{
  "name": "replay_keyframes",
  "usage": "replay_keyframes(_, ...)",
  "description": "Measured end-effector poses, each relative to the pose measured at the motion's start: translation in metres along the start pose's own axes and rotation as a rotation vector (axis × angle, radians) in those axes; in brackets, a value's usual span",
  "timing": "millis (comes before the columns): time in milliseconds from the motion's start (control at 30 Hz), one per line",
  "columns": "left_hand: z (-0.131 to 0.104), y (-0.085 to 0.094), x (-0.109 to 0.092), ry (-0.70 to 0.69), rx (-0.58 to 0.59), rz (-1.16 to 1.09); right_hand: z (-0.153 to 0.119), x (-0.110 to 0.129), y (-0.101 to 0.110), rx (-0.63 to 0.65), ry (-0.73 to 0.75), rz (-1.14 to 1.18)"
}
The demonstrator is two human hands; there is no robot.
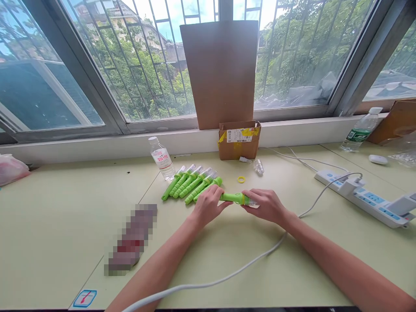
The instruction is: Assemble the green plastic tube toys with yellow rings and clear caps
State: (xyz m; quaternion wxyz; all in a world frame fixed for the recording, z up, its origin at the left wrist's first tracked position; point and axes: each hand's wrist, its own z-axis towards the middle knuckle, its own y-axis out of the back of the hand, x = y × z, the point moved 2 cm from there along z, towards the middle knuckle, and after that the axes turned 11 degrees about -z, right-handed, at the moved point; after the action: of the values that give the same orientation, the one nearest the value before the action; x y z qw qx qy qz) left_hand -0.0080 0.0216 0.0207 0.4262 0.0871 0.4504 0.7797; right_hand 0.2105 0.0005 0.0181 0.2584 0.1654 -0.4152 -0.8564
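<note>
Between my hands is a green plastic stick (233, 197) with a clear ribbed end, held roughly level just above the table. My left hand (209, 203) is closed around its green end. The fingers of my right hand (264, 203) are wrapped on the clear end and partly cover it. Just behind my left hand lie several similar green sticks (186, 183) side by side, most with clear ends pointing away. Farther back from my right hand are a yellow ring (241, 179), a clear ribbed plastic piece (258, 167) and a small white piece (245, 160).
A water bottle (161, 159) stands left of a small cardboard box (239, 141). To the right lie a power strip (367, 197) and another bottle (360, 131). A white cable (227, 277) crosses the table by my right forearm. A blurred dark object (131, 240) lies left.
</note>
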Motion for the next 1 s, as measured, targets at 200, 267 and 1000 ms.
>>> replay_keyframes(200, -0.0004, 0.0003, -0.0019, 0.047, 0.08, -0.048, -0.0006, 0.0024, 0.0009, -0.045, 0.078, -0.057)
replay_keyframes(267, -0.0007, -0.0004, -0.0017, 0.061, 0.121, -0.078, -0.0007, 0.0026, 0.0003, -0.043, 0.089, -0.079)
replay_keyframes(1000, 0.0007, -0.0042, -0.0014, -0.072, 0.049, 0.088, -0.0002, 0.002, -0.0019, -0.08, 0.065, -0.046)
